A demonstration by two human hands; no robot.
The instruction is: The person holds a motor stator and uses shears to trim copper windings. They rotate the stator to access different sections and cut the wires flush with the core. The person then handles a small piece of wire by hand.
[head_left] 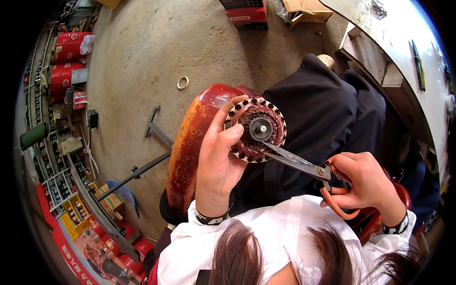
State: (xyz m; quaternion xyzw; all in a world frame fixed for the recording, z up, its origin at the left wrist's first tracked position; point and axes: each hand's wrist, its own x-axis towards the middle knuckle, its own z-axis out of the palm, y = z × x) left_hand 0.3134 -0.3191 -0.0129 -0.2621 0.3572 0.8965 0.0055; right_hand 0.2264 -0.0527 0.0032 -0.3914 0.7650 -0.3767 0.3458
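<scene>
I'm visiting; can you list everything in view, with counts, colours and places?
Wire-wound part: 1, copper-brown, in left hand
Scissors: 1 pair, orange-handled, in right hand
Chair: 1, red-brown, centre
Ring: 1, pale yellow, on floor
Metal stand: 1, grey, on floor
Drums: at least 2, red, upper left
Small shelf goods: uncounted, mixed, left
Box: at least 1, red-black, top
Carton: 1, brown, top
Worktable: 1, pale, right
Shirt: 1, white, bottom
Left hand: 1, bare, centre
Right hand: 1, bare, right
</scene>
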